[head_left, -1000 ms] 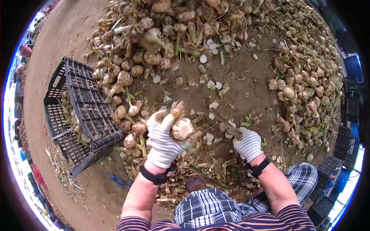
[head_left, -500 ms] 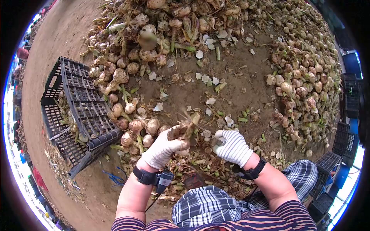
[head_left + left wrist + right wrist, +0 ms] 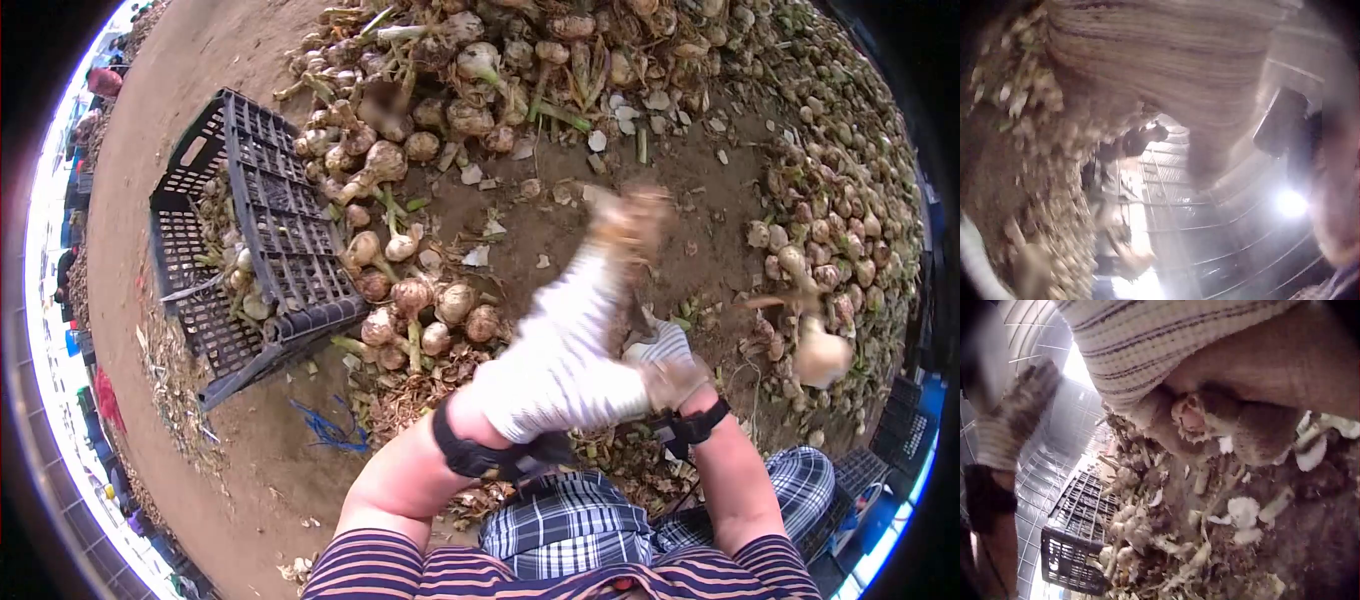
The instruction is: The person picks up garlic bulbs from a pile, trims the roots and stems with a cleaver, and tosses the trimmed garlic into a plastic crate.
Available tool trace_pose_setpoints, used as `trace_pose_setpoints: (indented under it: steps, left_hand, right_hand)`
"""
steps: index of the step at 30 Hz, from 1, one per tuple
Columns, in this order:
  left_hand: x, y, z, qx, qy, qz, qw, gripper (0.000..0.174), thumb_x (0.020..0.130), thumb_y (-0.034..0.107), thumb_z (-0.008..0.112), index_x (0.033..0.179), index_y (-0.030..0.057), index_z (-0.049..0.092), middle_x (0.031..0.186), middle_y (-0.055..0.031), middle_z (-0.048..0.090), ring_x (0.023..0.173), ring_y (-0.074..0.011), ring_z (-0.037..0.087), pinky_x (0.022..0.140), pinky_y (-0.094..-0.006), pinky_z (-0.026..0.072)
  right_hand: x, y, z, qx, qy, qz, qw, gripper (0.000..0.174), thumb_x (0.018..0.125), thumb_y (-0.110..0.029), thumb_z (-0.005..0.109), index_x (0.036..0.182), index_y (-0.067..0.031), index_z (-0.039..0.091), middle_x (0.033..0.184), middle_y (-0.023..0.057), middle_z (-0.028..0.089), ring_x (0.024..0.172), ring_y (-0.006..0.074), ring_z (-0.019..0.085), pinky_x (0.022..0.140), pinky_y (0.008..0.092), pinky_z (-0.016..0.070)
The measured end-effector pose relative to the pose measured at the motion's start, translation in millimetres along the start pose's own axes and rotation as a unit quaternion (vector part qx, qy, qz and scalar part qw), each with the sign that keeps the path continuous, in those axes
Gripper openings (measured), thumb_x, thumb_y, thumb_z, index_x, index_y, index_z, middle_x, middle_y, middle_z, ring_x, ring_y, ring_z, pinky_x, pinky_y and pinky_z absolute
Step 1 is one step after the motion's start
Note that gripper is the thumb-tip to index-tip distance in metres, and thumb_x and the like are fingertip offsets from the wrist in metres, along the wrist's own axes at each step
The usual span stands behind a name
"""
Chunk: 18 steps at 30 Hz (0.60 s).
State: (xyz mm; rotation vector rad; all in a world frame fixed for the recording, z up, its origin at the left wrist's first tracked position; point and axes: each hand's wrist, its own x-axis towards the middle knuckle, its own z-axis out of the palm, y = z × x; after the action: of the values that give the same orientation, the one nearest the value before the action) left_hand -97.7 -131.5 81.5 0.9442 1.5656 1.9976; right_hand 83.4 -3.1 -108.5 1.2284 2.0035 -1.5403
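My left hand (image 3: 590, 330), in a striped white work glove with soiled fingertips, reaches across in front of my right hand. Its blurred fingers are stretched out with nothing between them; the right wrist view shows this hand (image 3: 1013, 419) raised. A blurred garlic bulb (image 3: 822, 358) is in the air right of both hands, near the right-hand heap. My right hand (image 3: 668, 355) is partly covered by the left forearm and glove. In the right wrist view its gloved fingers (image 3: 1260, 428) are curled round the knife, whose blade is mostly hidden.
A heap of garlic with stems (image 3: 480, 115) lies ahead, and another heap (image 3: 835, 215) on the right. A black plastic crate (image 3: 290, 205) lies tipped at the left beside loose bulbs (image 3: 412, 295). Cut stems and skins litter the dirt floor (image 3: 540, 225). Plaid-covered knees (image 3: 570, 525) are below.
The left hand held the garlic bulb near the knife, then swung right and let it go; the bulb is now in the air. The right hand keeps its curled grip. The head view has turned.
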Motion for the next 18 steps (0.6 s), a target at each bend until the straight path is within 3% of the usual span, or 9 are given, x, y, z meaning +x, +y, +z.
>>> trace_pose_setpoints:
  steps: [3, 5, 7, 9, 10, 12, 14, 16, 18]
  left_hand:
    - [-17.4, -41.8, -95.2, 0.578, 0.021, -0.163, 0.799, 0.085, 0.063, 0.033, 0.08, 0.132, 0.0026, 0.041, 0.121, -0.0189, 0.055, 0.112, -0.0331, 0.052, 0.103, -0.0442, 0.035]
    - [-70.1, -84.5, -160.4, 0.726, -0.074, -0.307, 0.611, 0.086, 0.062, 0.04, 0.077, 0.132, 0.0064, 0.041, 0.112, -0.017, 0.057, 0.109, -0.0308, 0.054, 0.106, -0.0487, 0.0279]
    - [-84.1, -96.5, -181.1, 0.716, -0.058, -0.37, 0.588, 0.077, 0.062, 0.033, 0.077, 0.129, 0.01, 0.045, 0.114, -0.0166, 0.056, 0.112, -0.0304, 0.051, 0.105, -0.0461, 0.031]
    - [-84.5, -87.7, -174.8, 0.679, -0.055, -0.32, 0.659, 0.074, 0.062, 0.028, 0.077, 0.127, 0.0104, 0.047, 0.114, -0.0178, 0.056, 0.111, -0.0314, 0.051, 0.103, -0.0449, 0.0342]
    - [-81.9, -84.1, -170.0, 0.636, -0.05, -0.262, 0.724, 0.072, 0.061, 0.024, 0.078, 0.125, 0.0107, 0.049, 0.115, -0.0189, 0.056, 0.109, -0.0324, 0.052, 0.101, -0.0437, 0.0374]
    - [-80.1, -79.6, -155.5, 0.459, 0.014, -0.333, 0.823, 0.07, 0.065, 0.013, 0.077, 0.128, 0.008, 0.047, 0.117, -0.0143, 0.058, 0.105, -0.0245, 0.058, 0.09, -0.0342, 0.0477]
    - [-73.6, -66.7, -122.0, 0.168, 0.048, -0.338, 0.925, 0.065, 0.073, 0.005, 0.071, 0.132, 0.0045, 0.042, 0.118, -0.0108, 0.059, 0.106, -0.0176, 0.057, 0.09, -0.0289, 0.047]
    - [-62.3, -48.7, -95.8, 0.012, 0.044, -0.358, 0.933, 0.062, 0.076, -0.002, 0.069, 0.131, 0.0029, 0.041, 0.118, -0.0072, 0.059, 0.103, -0.0144, 0.057, 0.09, -0.0269, 0.0475]
    - [-77.3, -72.5, -102.7, 0.187, -0.129, -0.33, 0.916, 0.058, 0.08, 0.008, 0.07, 0.13, 0.0039, 0.041, 0.113, -0.0054, 0.06, 0.099, -0.0177, 0.059, 0.093, -0.0331, 0.0469]
  right_hand:
    - [-31.5, -49.2, -25.4, -0.073, 0.058, -0.018, 0.995, 0.026, 0.075, -0.01, 0.059, 0.099, 0.0014, 0.06, 0.071, 0.0106, 0.062, 0.061, 0.0141, 0.053, 0.058, 0.0291, 0.0448]
    - [-13.0, -0.8, -13.8, 0.113, 0.058, -0.016, 0.992, 0.021, 0.08, -0.01, 0.057, 0.096, 0.0023, 0.061, 0.072, 0.0055, 0.062, 0.063, 0.0088, 0.051, 0.06, 0.024, 0.0442]
    - [-20.1, -15.4, -11.8, 0.122, 0.06, -0.012, 0.991, 0.02, 0.081, -0.011, 0.057, 0.096, 0.0024, 0.061, 0.071, 0.004, 0.061, 0.063, 0.0073, 0.05, 0.06, 0.0224, 0.0437]
    - [-29.7, -48.0, -9.1, -0.085, 0.017, 0.016, 0.996, 0.018, 0.082, -0.011, 0.057, 0.094, 0.0014, 0.061, 0.069, 0.0024, 0.059, 0.064, 0.006, 0.05, 0.059, 0.0218, 0.0444]
    - [-27.1, -40.5, 1.0, 0.154, 0.024, -0.031, 0.987, 0.015, 0.079, -0.013, 0.056, 0.088, -0.0024, 0.062, 0.066, 0.0058, 0.061, 0.062, 0.0135, 0.058, 0.057, 0.0291, 0.0476]
    - [-52.6, -94.4, -6.0, -0.271, 0.073, -0.212, 0.936, 0.007, 0.07, -0.014, 0.059, 0.072, -0.0072, 0.057, 0.058, 0.0107, 0.057, 0.056, 0.0261, 0.059, 0.052, 0.0383, 0.0458]
    - [-64.9, -127.7, -6.6, -0.314, 0.046, -0.242, 0.917, 0.01, 0.067, -0.018, 0.06, 0.07, -0.0092, 0.056, 0.06, 0.0161, 0.056, 0.059, 0.0356, 0.058, 0.053, 0.0422, 0.0461]
    - [-66.3, -136.8, -1.9, -0.367, 0.02, -0.263, 0.892, 0.011, 0.066, -0.019, 0.061, 0.07, -0.0093, 0.057, 0.06, 0.014, 0.057, 0.058, 0.0348, 0.058, 0.053, 0.0429, 0.0461]
    - [-71.6, -139.8, -2.0, -0.35, -0.006, -0.276, 0.895, 0.012, 0.071, -0.019, 0.059, 0.073, -0.0077, 0.06, 0.067, 0.0153, 0.062, 0.063, 0.0348, 0.062, 0.054, 0.044, 0.048]
